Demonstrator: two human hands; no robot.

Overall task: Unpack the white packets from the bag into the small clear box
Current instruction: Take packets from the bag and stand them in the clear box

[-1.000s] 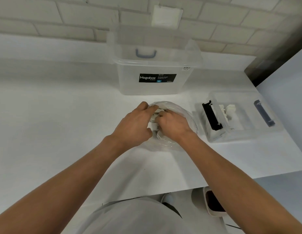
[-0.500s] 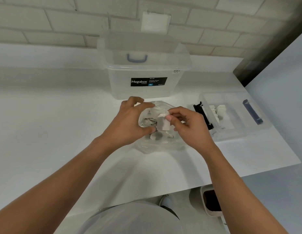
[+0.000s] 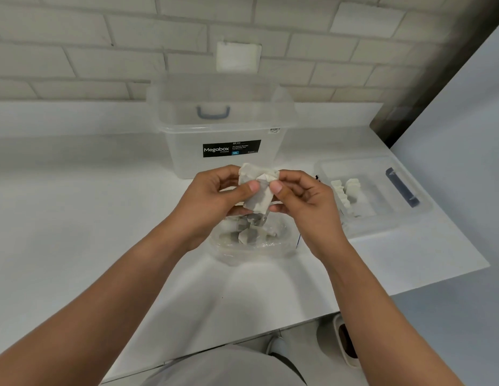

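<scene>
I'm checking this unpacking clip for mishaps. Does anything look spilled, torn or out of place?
Nothing stands out. Both hands, left and right, hold white packets above the bag. Earlier packets sit inside the small clear box; none lie loose on the counter.

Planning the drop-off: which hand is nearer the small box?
Right. The right hand is just left of the small box; the left hand is farther left.

white packets (image 3: pixel 258 188) bunched above the clear bag (image 3: pixel 253 240), which lies crumpled with more inside; small clear box (image 3: pixel 376 201), rightward, holds several upright.
</scene>
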